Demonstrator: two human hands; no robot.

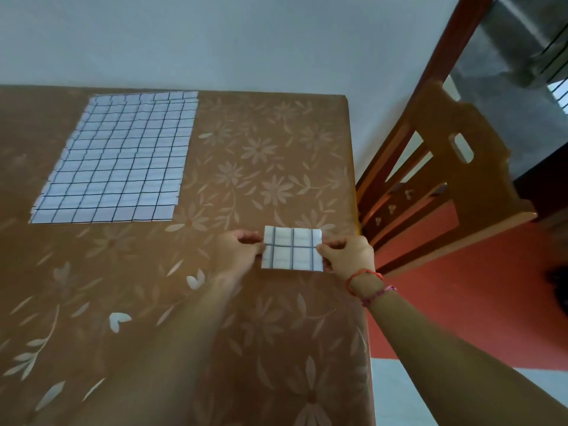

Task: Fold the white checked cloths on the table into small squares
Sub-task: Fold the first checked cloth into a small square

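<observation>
A small folded white checked cloth [292, 249] lies near the right edge of the table [246, 318], a few checks wide. My left hand [238, 252] pinches its left edge. My right hand [349, 253] pinches its right edge, thumb on top. A stack of unfolded white checked cloths [116, 161] lies spread flat at the far left of the table, apart from both hands.
The table carries a brown cloth with a flower pattern. Its right edge runs just beside the small folded cloth. A wooden chair [445, 179] stands to the right over a red floor. A pale wall closes the far side.
</observation>
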